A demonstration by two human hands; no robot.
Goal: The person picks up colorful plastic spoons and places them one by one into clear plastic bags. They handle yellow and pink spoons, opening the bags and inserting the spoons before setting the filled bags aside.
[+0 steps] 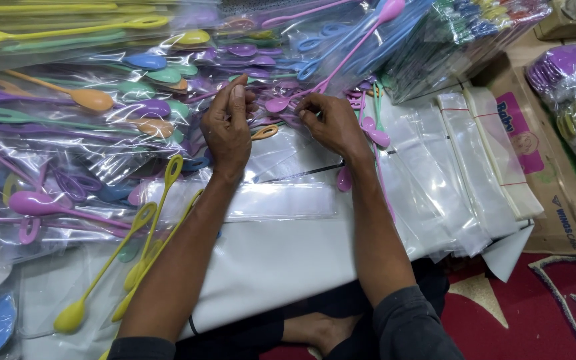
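Left hand (227,130) fingers pinched narrow, contents not discernible | right hand (331,123) pinching purple spoon (277,104) at its bowl, between both hands | clear bags (281,200) just below fingers | yellow spoons (135,247) lower left.

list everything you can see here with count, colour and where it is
long-handled plastic spoons: many, yellow, purple, green, orange, blue, piled loose and bagged at left and top
yellow spoons: about three, by the left forearm
clear plastic bags: a stack, clear, at right
cardboard box: one, brown, far right
white sheet: one, under the arms
red carpet: lower right
left hand: fingers pinched, centre
right hand: at a purple spoon
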